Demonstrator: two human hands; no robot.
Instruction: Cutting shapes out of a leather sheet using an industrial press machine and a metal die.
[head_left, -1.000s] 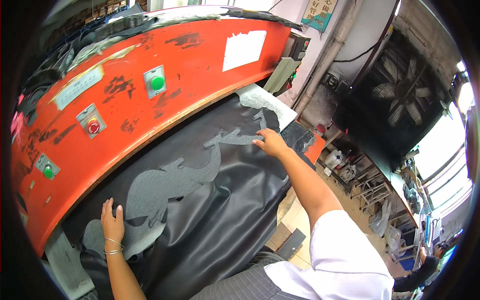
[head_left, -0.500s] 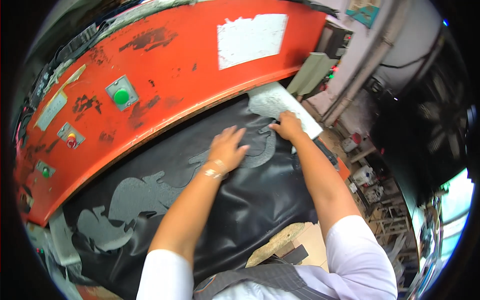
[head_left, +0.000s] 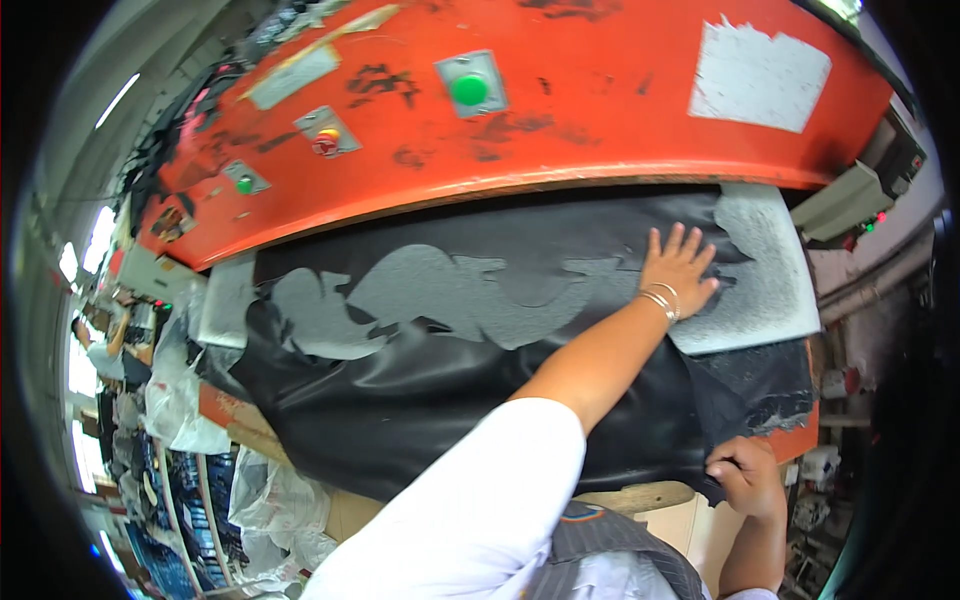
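Note:
A glossy black leather-like sheet point(head_left: 420, 395) drapes across a pale grey pad point(head_left: 775, 290) and hangs over its near side. Curved openings in the sheet show a grey surface point(head_left: 425, 290); I cannot tell if that is the pad or a backing. My left hand point(head_left: 680, 272) lies flat on the right end of the sheet, fingers spread, bracelets at the wrist. Lower right, my right hand point(head_left: 748, 475) is closed around the sheet's near right corner, close to my body. Its fingertips are partly hidden by the fold.
Behind the pad stands an orange machine beam point(head_left: 610, 130) with green buttons point(head_left: 468, 90) and a red knob point(head_left: 326, 142). Clear plastic bags point(head_left: 185, 385) hang at the left. Further left is another person point(head_left: 105, 350). A grey control box point(head_left: 850, 195) stands at the right.
My right hand has come from the sheet's far right part to its near corner and closed on it. My left hand has moved right along the sheet. The view has turned left.

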